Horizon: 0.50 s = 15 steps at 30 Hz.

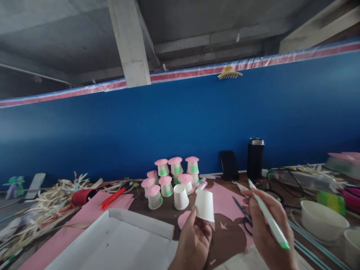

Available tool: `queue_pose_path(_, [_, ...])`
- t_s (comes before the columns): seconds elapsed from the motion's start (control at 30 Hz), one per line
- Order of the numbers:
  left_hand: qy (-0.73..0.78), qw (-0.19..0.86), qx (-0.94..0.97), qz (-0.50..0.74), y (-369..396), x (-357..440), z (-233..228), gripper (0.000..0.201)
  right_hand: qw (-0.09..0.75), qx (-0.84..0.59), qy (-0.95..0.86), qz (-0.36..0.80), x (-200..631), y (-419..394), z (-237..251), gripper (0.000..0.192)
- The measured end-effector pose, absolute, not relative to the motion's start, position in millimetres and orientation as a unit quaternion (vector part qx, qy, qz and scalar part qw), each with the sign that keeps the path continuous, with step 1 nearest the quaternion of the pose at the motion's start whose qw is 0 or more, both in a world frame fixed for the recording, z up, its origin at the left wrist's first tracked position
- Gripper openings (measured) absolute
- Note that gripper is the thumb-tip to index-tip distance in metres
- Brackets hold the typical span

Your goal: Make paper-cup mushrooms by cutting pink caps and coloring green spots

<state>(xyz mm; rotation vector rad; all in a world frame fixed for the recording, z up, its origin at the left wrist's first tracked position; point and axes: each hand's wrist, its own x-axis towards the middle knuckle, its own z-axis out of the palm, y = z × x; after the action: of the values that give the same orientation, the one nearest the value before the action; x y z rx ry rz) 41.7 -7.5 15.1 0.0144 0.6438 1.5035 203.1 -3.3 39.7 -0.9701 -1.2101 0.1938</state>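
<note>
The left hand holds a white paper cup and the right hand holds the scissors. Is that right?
Not quite. The head view shows the right hand holding a green-tipped white marker; the scissors lie beside that hand. The left hand does hold a white paper cup.

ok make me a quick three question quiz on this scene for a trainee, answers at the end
1. Multiple choice: what does the left hand hold?
a) scissors
b) a white cup
c) a sheet of pink paper

2. True or false: the black flask stands upright near the blue panel.

3. Fill in the blank: the white pen in the right hand has ____ at both ends (a colour).

Key: 1. b; 2. true; 3. green
</note>
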Motion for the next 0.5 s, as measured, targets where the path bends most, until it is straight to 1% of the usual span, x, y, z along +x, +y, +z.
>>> queue_pose_path(0.13, [0.27, 0.671, 0.02, 0.69, -3, 41, 6, 0.017, 0.676, -0.36, -0.642, 0.017, 200, -11, 33, 0.031])
queue_pose_path(0.27, [0.282, 0.657, 0.023, 0.699, -2, 41, 4, 0.014, 0.633, -0.319, -0.704, -0.043, 204, -9, 25, 0.039])
queue_pose_path(0.5, [0.282, 0.632, 0.026, 0.721, -2, 43, 4, 0.017, 0.608, -0.299, -0.734, -0.045, 203, -10, 31, 0.043])
